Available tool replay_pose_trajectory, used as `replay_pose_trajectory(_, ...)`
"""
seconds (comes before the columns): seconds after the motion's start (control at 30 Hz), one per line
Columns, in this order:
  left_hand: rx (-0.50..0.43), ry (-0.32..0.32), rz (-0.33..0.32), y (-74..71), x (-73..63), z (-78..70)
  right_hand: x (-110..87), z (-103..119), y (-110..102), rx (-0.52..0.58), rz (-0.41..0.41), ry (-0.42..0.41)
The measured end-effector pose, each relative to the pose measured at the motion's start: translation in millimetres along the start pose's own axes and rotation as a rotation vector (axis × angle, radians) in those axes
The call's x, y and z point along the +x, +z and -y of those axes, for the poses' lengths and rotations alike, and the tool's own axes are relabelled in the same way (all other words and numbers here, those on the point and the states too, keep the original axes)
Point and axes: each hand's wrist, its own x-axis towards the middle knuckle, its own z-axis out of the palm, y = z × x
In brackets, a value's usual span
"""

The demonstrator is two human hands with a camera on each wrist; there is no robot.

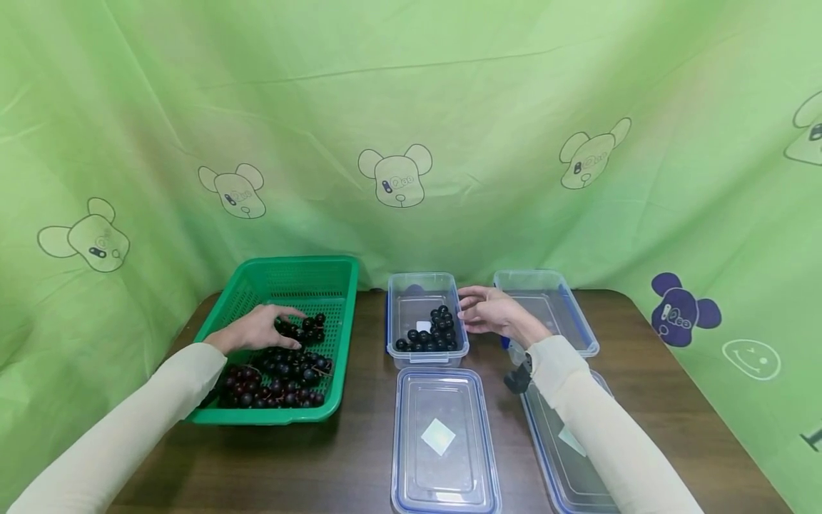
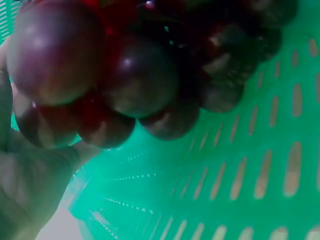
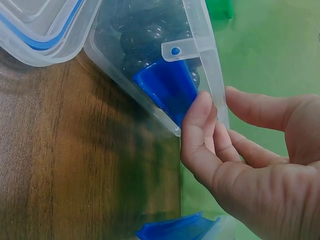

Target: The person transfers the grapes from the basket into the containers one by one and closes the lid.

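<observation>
My left hand (image 1: 257,328) reaches into the green basket (image 1: 352,321), its thumb and fingers curled round a bunch of dark grapes (image 1: 311,330). Close up in the left wrist view, the purple-black grapes (image 2: 140,80) hang over the slotted basket wall, with the palm at the left edge. My right hand (image 1: 494,312) rests at the right side of a clear plastic container (image 1: 404,296) that has dark grapes inside. In the right wrist view, one fingertip touches its blue latch (image 3: 170,90) and the thumb tip lies right at its rim, fingers loosely bent.
More grapes (image 1: 276,385) fill the basket's near part. A clear lid (image 1: 443,407) with blue edging lies before the grape container. Farther right stand a second clear container (image 1: 536,289) and another lid (image 1: 568,471), partly behind my right sleeve. A green curtain (image 1: 411,235) hangs behind the brown table (image 1: 359,457).
</observation>
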Motion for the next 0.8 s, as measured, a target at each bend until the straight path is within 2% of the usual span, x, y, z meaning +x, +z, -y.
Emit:
replay_pose_trajectory(0.2, 0.020, -0.010, 0.007, -1.9, 4.9, -2.8, -1.7, 1.4, -0.2, -0.003, 0.000, -0.004)
replay_pose_trajectory(0.43, 0.034, -0.035, 0.051, 0.2, 9.9, -7.3, -1.7, -1.4, 0.0, -0.008, 0.002, 0.010)
replay_pose_trajectory(0.6, 0.040, -0.046, 0.067, -3.6, 14.2, -12.3, -2.1, 0.0, -1.0, -0.017, -0.005, 0.010)
replay_pose_trajectory(0.8, 0.041, -0.114, 0.069, -7.9, 15.2, -14.2, -1.8, 2.6, -1.2, -0.018, 0.003, -0.002)
